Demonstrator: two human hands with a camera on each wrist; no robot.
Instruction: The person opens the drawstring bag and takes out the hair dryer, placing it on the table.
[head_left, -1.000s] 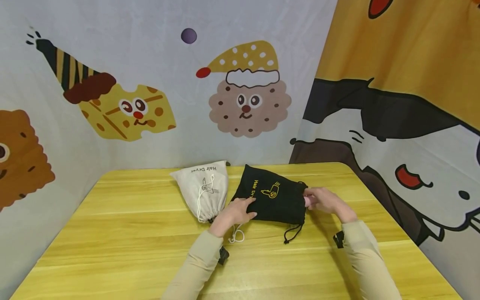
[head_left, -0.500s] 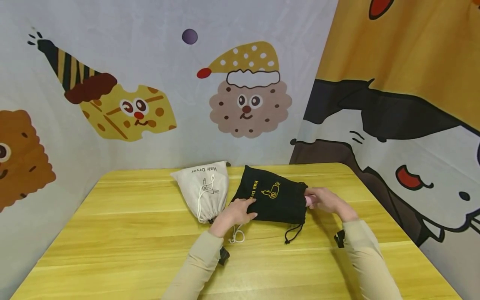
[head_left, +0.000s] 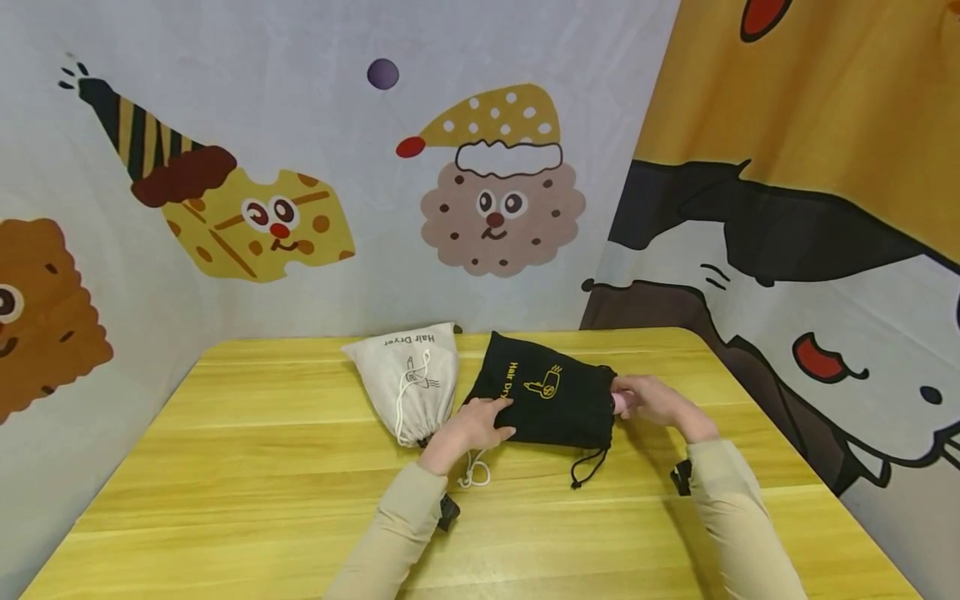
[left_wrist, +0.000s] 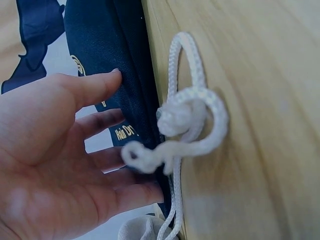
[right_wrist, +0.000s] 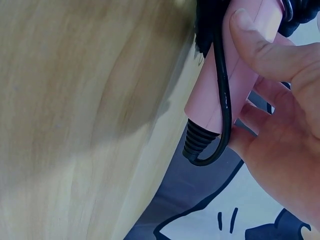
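A black drawstring bag (head_left: 551, 404) printed "Hair Dryer" in yellow lies on the table. My left hand (head_left: 476, 423) rests on its left end, thumb and fingers spread and loosely bent on the cloth. Out of the bag's mouth on the right sticks the pink handle (right_wrist: 235, 75) of a hair dryer, with a black cord (right_wrist: 223, 85) running along it. Thumb and fingers of my right hand (head_left: 654, 400) grip that handle. The rest of the dryer is hidden inside the bag.
Left of the black bag lies an off-white drawstring bag (head_left: 416, 383), also marked "Hair Dryer". Its white cord (left_wrist: 192, 115) trails on the table (head_left: 262, 500) near my left hand. A black drawstring (head_left: 588, 468) hangs from the black bag. Cartoon-printed cloth stands behind and to the right.
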